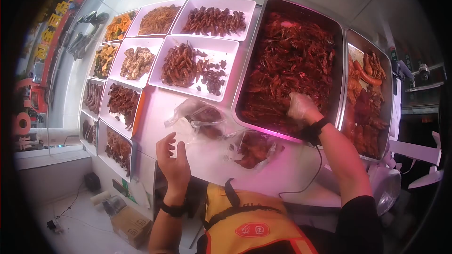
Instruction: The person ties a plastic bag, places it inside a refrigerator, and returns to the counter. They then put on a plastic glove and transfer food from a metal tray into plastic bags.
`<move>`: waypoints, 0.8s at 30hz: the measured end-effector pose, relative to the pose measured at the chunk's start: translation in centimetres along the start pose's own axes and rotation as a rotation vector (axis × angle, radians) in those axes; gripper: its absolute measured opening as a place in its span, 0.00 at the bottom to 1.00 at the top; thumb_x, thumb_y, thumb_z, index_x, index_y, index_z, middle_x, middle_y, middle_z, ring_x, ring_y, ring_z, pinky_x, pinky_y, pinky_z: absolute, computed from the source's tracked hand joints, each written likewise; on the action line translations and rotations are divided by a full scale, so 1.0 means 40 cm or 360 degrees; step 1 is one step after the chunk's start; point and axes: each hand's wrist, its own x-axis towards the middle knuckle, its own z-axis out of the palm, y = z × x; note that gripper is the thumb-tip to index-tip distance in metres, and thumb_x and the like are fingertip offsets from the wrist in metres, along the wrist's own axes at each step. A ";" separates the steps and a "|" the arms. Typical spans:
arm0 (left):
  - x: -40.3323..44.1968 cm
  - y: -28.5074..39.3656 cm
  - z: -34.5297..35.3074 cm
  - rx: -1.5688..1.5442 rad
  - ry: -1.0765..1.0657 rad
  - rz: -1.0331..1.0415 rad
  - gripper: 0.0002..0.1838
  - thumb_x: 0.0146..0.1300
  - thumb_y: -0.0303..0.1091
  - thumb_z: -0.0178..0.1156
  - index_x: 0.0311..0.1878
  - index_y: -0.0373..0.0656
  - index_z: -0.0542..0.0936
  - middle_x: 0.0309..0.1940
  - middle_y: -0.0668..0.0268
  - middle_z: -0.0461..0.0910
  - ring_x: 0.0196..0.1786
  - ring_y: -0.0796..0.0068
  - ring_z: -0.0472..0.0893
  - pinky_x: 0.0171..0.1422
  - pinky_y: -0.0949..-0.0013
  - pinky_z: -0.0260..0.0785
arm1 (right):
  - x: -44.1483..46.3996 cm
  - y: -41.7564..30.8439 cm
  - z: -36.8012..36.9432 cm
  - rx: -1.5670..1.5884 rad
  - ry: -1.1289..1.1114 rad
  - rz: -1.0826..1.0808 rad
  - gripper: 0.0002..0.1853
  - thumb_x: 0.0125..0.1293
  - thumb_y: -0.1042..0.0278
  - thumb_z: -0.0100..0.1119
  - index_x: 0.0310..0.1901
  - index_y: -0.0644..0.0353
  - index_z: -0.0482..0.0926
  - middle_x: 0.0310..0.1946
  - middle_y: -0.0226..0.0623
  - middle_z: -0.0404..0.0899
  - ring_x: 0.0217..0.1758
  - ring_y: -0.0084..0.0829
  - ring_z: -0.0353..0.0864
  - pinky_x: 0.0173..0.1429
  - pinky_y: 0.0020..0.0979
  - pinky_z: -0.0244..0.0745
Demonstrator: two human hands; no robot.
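Note:
My right hand (303,107), in what looks like a thin clear glove, reaches into the front part of a large metal tray (241,89) of dark red braised meat pieces (292,61) in sauce. Its fingers are curled down into the food, and what they grip is hidden. My left hand (173,157) is bare and raised over the counter's front edge, fingers apart and slightly bent, holding nothing. Beyond it a clear plastic bag (205,116) with dark food lies on the white counter (155,108). Nearer me is a second clear bag (254,149) of reddish-brown pieces.
Several white trays of cooked food, one holding brown pieces (181,66), stand at left and back. A narrower metal tray (369,99) adjoins the large one at right. A dark cable (310,178) loops along the front. A cardboard box (132,226) sits at lower left.

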 end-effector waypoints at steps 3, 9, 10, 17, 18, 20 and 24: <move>0.072 -0.031 -0.028 0.0258 0.0329 0.0392 0.25 0.58 0.27 0.67 0.60 0.39 0.77 0.58 0.56 0.77 0.61 0.60 0.75 0.66 0.59 0.65 | -0.035 0.013 -0.007 0.0730 0.0112 0.0124 0.21 0.58 0.69 0.67 0.54 0.65 0.80 0.43 0.56 0.85 0.49 0.47 0.86 0.54 0.40 0.79; 0.225 -0.130 -0.019 0.0151 -0.0139 0.0520 0.13 0.61 0.30 0.68 0.45 0.34 0.80 0.44 0.55 0.82 0.49 0.59 0.78 0.56 0.59 0.69 | -0.141 -0.006 -0.051 0.2277 0.0227 0.0016 0.17 0.56 0.85 0.62 0.49 0.62 0.81 0.40 0.31 0.83 0.48 0.29 0.82 0.58 0.32 0.75; 0.248 -0.126 -0.028 -0.0063 -0.0262 0.0415 0.10 0.63 0.31 0.67 0.41 0.34 0.81 0.38 0.58 0.83 0.43 0.64 0.80 0.51 0.63 0.71 | -0.162 -0.030 -0.073 0.2377 0.0344 0.0003 0.17 0.56 0.87 0.61 0.47 0.61 0.81 0.42 0.32 0.83 0.49 0.28 0.81 0.58 0.31 0.74; 0.340 -0.110 -0.084 -0.1098 -0.1146 -0.0233 0.10 0.70 0.30 0.61 0.48 0.37 0.85 0.28 0.74 0.79 0.29 0.87 0.71 0.33 0.79 0.63 | -0.265 -0.505 -0.072 0.2385 0.0076 -0.0662 0.13 0.60 0.84 0.64 0.45 0.60 0.81 0.39 0.31 0.83 0.44 0.23 0.81 0.51 0.28 0.77; 0.343 -0.115 -0.086 -0.1123 -0.1179 -0.0278 0.13 0.71 0.29 0.59 0.55 0.37 0.84 0.26 0.76 0.75 0.27 0.87 0.68 0.32 0.80 0.61 | -0.260 -0.581 -0.040 0.2450 -0.0023 -0.0621 0.14 0.60 0.84 0.65 0.47 0.61 0.81 0.40 0.31 0.83 0.44 0.22 0.81 0.50 0.27 0.77; 0.359 -0.138 -0.097 -0.1180 -0.1196 -0.0335 0.14 0.72 0.30 0.58 0.57 0.37 0.83 0.25 0.77 0.73 0.27 0.87 0.67 0.32 0.80 0.59 | -0.214 -0.710 0.045 0.2522 -0.0124 -0.0647 0.15 0.61 0.85 0.64 0.49 0.61 0.81 0.42 0.31 0.84 0.44 0.21 0.82 0.49 0.27 0.78; 0.390 -0.160 -0.125 -0.1189 -0.1244 -0.0460 0.18 0.74 0.29 0.54 0.62 0.36 0.80 0.24 0.79 0.65 0.26 0.86 0.62 0.29 0.79 0.54 | -0.029 -0.814 0.292 0.2409 0.0261 -0.0801 0.16 0.61 0.86 0.62 0.50 0.64 0.81 0.44 0.33 0.85 0.48 0.25 0.84 0.50 0.28 0.81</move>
